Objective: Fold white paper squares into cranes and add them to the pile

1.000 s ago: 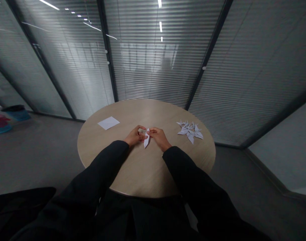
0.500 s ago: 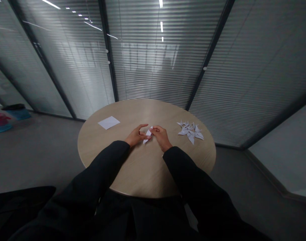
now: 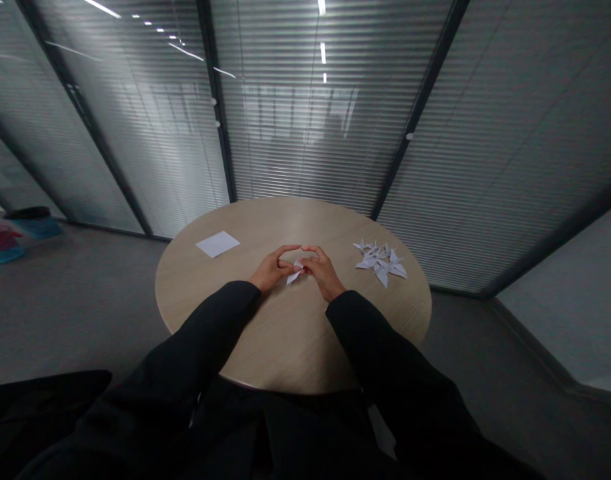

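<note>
A small piece of folded white paper [image 3: 293, 275] is pinched between my two hands over the middle of the round table. My left hand [image 3: 272, 269] grips it from the left with thumb and fingers, the index finger arched above. From the right, my right hand [image 3: 321, 272] pinches its upper part, and that index finger also curves over toward the left one. Fingers cover much of the paper, so its exact folded shape is hidden. Off to the right lies a pile of folded white paper cranes [image 3: 380, 260].
A flat white sheet of paper [image 3: 218, 244] lies on the round wooden table [image 3: 290, 353] at the left. Glass partitions with blinds [image 3: 305, 160] rise behind the table. Two bins, one blue with a dark rim [image 3: 35, 223], stand on the floor at far left.
My right hand's fingers have shifted slightly, its index finger lifting away from the paper toward the left index finger. Less of the folded paper's upper end shows now.
</note>
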A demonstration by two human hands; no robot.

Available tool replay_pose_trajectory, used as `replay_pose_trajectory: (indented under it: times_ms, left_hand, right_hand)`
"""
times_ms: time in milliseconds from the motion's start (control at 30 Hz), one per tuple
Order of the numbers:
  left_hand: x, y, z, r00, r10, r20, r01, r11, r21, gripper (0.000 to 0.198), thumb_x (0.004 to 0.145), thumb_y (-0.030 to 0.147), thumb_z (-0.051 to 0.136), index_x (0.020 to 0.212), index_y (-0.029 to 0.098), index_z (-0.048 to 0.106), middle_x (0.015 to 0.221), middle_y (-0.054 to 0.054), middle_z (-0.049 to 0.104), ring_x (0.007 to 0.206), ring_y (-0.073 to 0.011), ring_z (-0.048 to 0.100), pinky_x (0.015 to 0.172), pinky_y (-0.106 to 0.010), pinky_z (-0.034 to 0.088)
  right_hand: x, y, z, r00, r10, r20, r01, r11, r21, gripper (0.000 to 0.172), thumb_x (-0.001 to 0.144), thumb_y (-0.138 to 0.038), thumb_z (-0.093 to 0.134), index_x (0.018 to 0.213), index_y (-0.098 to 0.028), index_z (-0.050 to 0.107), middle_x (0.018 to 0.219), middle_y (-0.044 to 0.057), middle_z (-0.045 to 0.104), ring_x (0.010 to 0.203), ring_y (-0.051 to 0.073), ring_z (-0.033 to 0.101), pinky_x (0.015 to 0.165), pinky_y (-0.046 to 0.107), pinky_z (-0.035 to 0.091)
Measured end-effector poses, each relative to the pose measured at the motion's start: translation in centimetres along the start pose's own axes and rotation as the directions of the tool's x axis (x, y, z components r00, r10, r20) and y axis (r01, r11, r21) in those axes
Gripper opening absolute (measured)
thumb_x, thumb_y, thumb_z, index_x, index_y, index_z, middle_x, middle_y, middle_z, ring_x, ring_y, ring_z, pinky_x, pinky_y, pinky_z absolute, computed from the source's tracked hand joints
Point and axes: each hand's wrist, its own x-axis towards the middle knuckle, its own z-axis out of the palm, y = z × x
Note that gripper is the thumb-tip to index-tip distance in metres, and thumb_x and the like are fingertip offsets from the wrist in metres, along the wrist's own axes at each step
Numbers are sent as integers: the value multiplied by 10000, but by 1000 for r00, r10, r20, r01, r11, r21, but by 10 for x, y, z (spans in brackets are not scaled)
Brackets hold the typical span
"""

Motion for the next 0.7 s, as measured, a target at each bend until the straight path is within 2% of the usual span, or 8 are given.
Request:
replay_pose_trajectory:
  times_ms: [167, 333, 433, 533, 700]
  left_hand:
    - [1, -4, 1, 997, 73, -11, -71, 991, 113, 537, 737, 273, 718, 1240, 156, 569, 607, 20, 657, 571, -111, 580, 617, -229, 411]
    - [2, -4, -2, 980, 174, -92, -142, 950, 278, 285, 702, 285, 753, 969, 190, 720, 750, -31, 673, 707, -152, 591, 725, -278, 452]
    - [2, -2, -4, 947, 295, -127, -230, 899, 373, 165, 692, 279, 763, 842, 211, 758, 835, -60, 646, 825, -184, 569, 777, -305, 456]
    - [2, 1, -4, 916, 378, -136, -291, 858, 424, 121, 683, 277, 777, 792, 225, 770, 819, -55, 608, 845, -191, 546, 813, -330, 443]
    - [3, 2, -3, 909, 398, -120, -313, 845, 433, 119, 684, 306, 784, 786, 245, 772, 835, -57, 635, 870, -199, 557, 860, -359, 430]
  right_hand:
    - [-2, 0, 0, 996, 46, 71, -50, 997, 59, 175, 625, -272, 675, 774, -197, 625, 686, -22, 629, 636, 129, 572, 649, 273, 450]
    - [1, 4, -3, 988, 96, 118, -112, 985, 133, 124, 614, -258, 687, 720, -203, 657, 698, 0, 640, 694, 154, 585, 717, 301, 464]
    - [3, 8, -4, 983, 115, 144, -137, 977, 161, 117, 600, -242, 692, 707, -201, 668, 716, 7, 645, 694, 151, 582, 718, 301, 465]
    - [4, 10, -4, 975, 129, 180, -165, 966, 201, 133, 592, -241, 705, 713, -189, 689, 751, 20, 653, 703, 145, 579, 720, 294, 469]
    - [4, 10, -4, 961, 169, 218, -221, 945, 243, 174, 572, -247, 745, 722, -172, 701, 768, 41, 666, 726, 156, 587, 698, 297, 475]
